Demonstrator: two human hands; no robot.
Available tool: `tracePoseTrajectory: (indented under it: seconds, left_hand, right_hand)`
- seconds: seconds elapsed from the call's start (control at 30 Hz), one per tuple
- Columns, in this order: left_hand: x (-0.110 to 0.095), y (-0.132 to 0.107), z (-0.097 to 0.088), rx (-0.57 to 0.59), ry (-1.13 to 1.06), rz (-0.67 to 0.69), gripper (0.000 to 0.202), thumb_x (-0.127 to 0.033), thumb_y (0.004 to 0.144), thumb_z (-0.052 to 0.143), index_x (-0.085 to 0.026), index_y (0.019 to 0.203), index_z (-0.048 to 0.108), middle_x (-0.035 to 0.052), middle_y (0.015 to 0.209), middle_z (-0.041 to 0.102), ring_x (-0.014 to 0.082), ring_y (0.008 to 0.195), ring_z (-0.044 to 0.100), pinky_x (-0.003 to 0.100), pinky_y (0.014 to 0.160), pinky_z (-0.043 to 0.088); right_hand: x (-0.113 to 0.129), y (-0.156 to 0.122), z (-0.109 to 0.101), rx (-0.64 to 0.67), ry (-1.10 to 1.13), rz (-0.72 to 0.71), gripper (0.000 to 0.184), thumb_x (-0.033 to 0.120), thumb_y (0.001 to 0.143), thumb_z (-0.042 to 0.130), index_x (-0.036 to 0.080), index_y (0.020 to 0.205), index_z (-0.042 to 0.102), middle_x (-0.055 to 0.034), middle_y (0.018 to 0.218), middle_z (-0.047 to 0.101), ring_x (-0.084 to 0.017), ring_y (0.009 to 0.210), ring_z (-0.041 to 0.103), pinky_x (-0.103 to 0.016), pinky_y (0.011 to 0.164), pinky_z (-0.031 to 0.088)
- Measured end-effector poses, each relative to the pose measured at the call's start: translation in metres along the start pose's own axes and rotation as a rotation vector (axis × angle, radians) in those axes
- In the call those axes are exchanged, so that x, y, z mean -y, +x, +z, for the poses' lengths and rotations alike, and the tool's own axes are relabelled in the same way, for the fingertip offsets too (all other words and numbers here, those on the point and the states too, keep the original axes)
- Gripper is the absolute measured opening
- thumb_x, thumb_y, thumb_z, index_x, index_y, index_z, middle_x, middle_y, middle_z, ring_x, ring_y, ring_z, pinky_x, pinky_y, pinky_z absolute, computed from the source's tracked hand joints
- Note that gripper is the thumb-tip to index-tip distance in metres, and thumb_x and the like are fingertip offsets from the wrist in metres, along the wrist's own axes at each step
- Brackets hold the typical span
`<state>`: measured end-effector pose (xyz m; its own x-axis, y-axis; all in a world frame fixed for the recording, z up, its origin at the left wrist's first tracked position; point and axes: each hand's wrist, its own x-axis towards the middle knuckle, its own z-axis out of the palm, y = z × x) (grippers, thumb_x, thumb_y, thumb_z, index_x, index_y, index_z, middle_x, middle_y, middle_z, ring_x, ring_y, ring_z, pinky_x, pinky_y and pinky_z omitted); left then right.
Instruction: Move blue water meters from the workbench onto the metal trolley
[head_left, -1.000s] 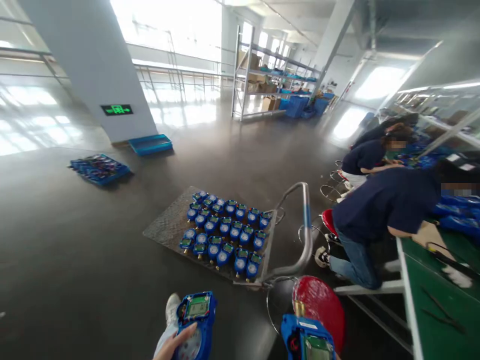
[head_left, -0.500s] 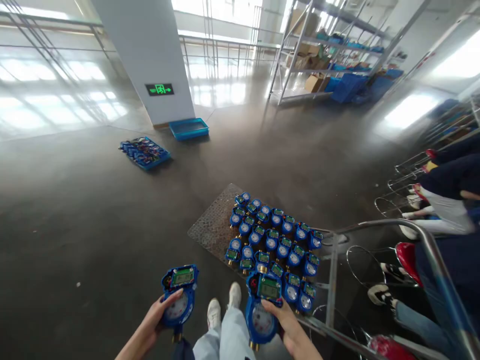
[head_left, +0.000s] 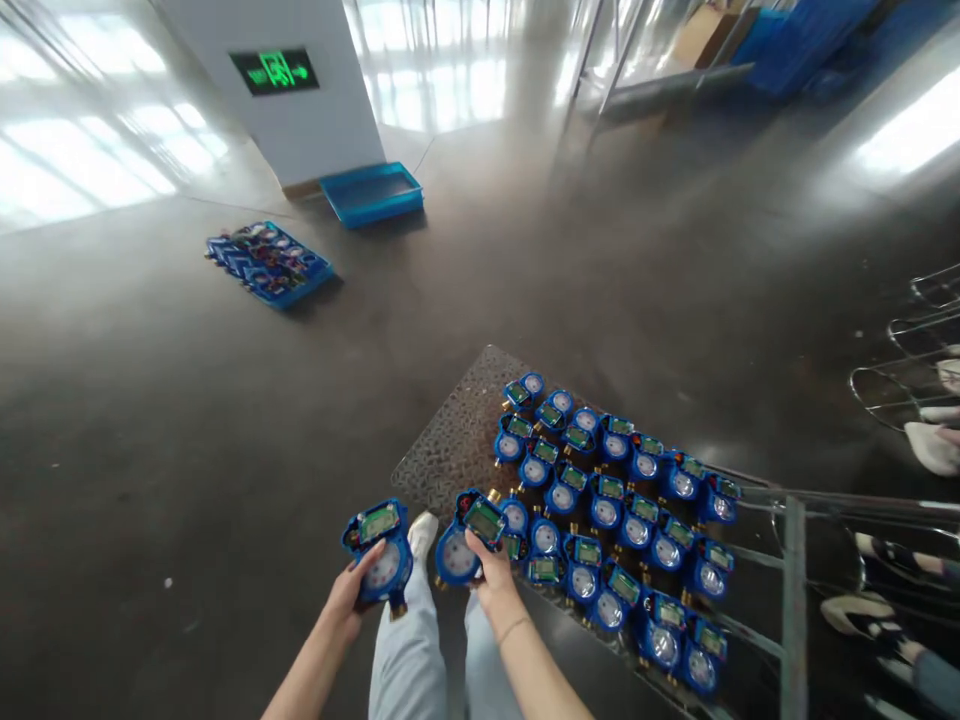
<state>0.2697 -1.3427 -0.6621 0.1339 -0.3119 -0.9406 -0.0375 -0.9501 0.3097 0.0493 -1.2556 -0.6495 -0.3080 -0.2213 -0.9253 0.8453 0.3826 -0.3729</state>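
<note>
Left hand point(head_left: 346, 597) closed around blue round-dial water meter point(head_left: 381, 552) | right hand point(head_left: 489, 572) grips second blue meter point(head_left: 466, 538) over steel-plate cart point(head_left: 457, 445) edge | judgement: set down upright beside meter rows point(head_left: 615, 510), dials up

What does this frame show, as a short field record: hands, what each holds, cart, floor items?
left hand: grips a blue meter, dial up
right hand: grips a second meter at the cart's near edge
cart: metal deck, rows of meters on its right part
cart handle: at right
floor: full tray, bare tray by the pillar
others: shoes at right edge
</note>
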Motion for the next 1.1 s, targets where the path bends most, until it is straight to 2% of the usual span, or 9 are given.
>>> tracePoseTrajectory:
  seconds: [0.13,0.27,0.33,0.43,0.57,0.67,0.83,0.97,1.1]
  left_hand:
    - [-0.049,0.108,0.062,0.106,0.14,0.111,0.059,-0.045,0.059,0.081,-0.013,0.103,0.06,0.0132,0.09,0.069,0.0212,0.065,0.067,0.031,0.052,0.054]
    - [-0.084,0.212,0.134,0.209,0.226,0.163,0.06,-0.043,0.055,0.084,-0.017,0.104,0.06,0.0086,0.095,0.069,0.0168,0.069,0.067,0.026,0.056,0.054]
    - [-0.094,0.25,0.172,0.287,0.254,0.194,0.06,-0.044,0.056,0.083,-0.019,0.106,0.06,0.0067,0.095,0.068,0.0152,0.071,0.066,0.025,0.058,0.053]
    - [-0.105,0.286,0.227,0.402,0.277,0.234,0.062,-0.047,0.057,0.081,-0.02,0.109,0.059,0.005,0.095,0.067,0.0139,0.072,0.065,0.023,0.058,0.053]
    - [-0.111,0.309,0.283,0.503,0.296,0.263,0.062,-0.045,0.055,0.082,-0.021,0.107,0.059,0.0031,0.094,0.067,0.0136,0.072,0.064,0.021,0.056,0.051]
    - [-0.11,0.317,0.304,0.537,0.317,0.276,0.06,-0.043,0.055,0.082,-0.022,0.105,0.059,0.0021,0.094,0.067,0.0135,0.073,0.064,0.022,0.059,0.051]
    - [-0.104,0.317,0.31,0.599,0.353,0.316,0.063,-0.04,0.057,0.082,-0.022,0.111,0.055,0.0045,0.103,0.066,0.0146,0.079,0.065,0.025,0.066,0.053]
    - [-0.108,0.308,0.315,0.563,0.505,0.297,0.065,-0.047,0.061,0.079,-0.024,0.116,0.053,0.0053,0.111,0.065,0.0164,0.088,0.065,0.026,0.07,0.053]
    - [-0.119,0.291,0.308,0.482,0.64,0.28,0.067,-0.05,0.067,0.074,-0.026,0.124,0.048,0.0092,0.125,0.058,0.0216,0.105,0.061,0.03,0.075,0.053]
  right_hand:
    - [-0.033,0.109,0.026,-0.004,0.135,0.028,0.072,0.037,0.051,0.085,0.024,0.115,0.054,-0.0051,0.094,0.072,-0.025,0.087,0.068,-0.043,0.071,0.055]
    - [-0.066,0.196,0.027,-0.065,0.245,-0.017,0.074,0.03,0.051,0.085,0.028,0.118,0.053,-0.004,0.106,0.071,-0.021,0.092,0.067,-0.04,0.075,0.055]
    - [-0.078,0.226,0.024,-0.106,0.283,-0.013,0.073,0.028,0.051,0.085,0.03,0.116,0.054,-0.0025,0.107,0.071,-0.021,0.094,0.066,-0.041,0.077,0.054]
    - [-0.087,0.254,0.023,-0.131,0.344,-0.023,0.066,0.026,0.051,0.084,0.03,0.112,0.056,-0.0003,0.104,0.072,-0.021,0.098,0.065,-0.044,0.081,0.053]
    - [-0.087,0.277,0.023,-0.124,0.426,-0.056,0.06,0.025,0.054,0.082,0.031,0.109,0.058,0.0028,0.103,0.072,-0.018,0.099,0.065,-0.042,0.087,0.051]
    - [-0.083,0.289,0.02,-0.11,0.484,-0.066,0.057,0.026,0.057,0.081,0.029,0.109,0.059,0.0016,0.105,0.072,-0.018,0.101,0.065,-0.04,0.091,0.05]
    - [-0.074,0.294,0.012,-0.094,0.55,-0.047,0.056,0.031,0.06,0.08,0.027,0.113,0.059,-0.0042,0.113,0.069,-0.021,0.107,0.063,-0.041,0.092,0.051]
    - [-0.069,0.285,0.019,-0.122,0.567,-0.027,0.064,0.037,0.061,0.08,0.03,0.119,0.054,-0.0047,0.122,0.065,-0.022,0.112,0.06,-0.043,0.093,0.05]
    - [-0.07,0.257,0.033,-0.215,0.542,0.095,0.069,0.05,0.063,0.074,0.038,0.125,0.046,-0.0054,0.144,0.046,-0.026,0.134,0.04,-0.053,0.095,0.044]
